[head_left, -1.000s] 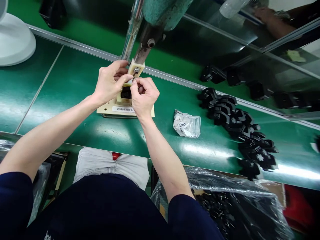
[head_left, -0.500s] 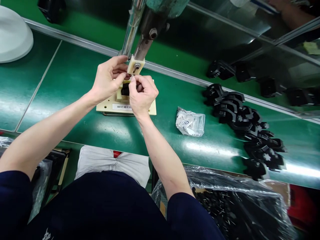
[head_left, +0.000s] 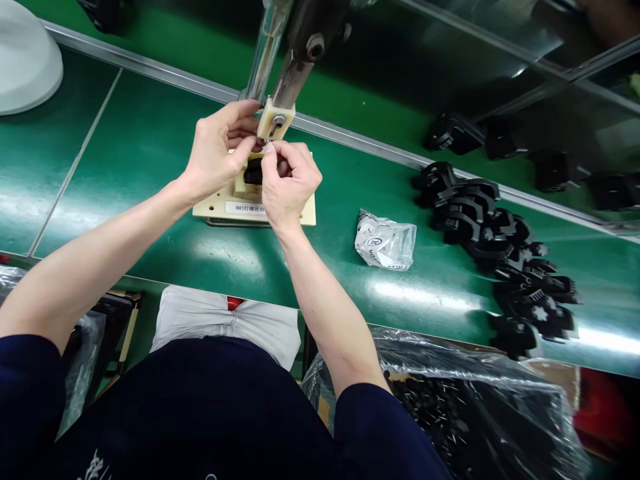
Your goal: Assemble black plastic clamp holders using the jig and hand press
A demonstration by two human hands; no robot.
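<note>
A cream block (head_left: 276,120) with a bolt in it forms the lower end of a metal machine spindle (head_left: 293,80). Just below it my right hand (head_left: 290,183) is closed, thumb and forefinger pinching at the tip; whatever lies between them is too small to make out. To the left of the block is my left hand (head_left: 216,150), its fingers curled and thumb bent in toward them, their contents hidden. Beneath both hands sits a cream fixture plate (head_left: 210,205) with a printed label (head_left: 245,208). A black part (head_left: 253,171) rests in the fixture, partly covered by my right hand.
A clear printed plastic bag (head_left: 385,241) lies right of the fixture. Farther right, several black molded parts (head_left: 480,213) are heaped in a row. Below the bench edge, a plastic-lined bin (head_left: 450,413) holds small dark pieces. A white round object (head_left: 27,60) stands at far left.
The view has shifted slightly, so the bench items appear a little displaced. Both hands remain by the cream block with nearly the same finger pose.
</note>
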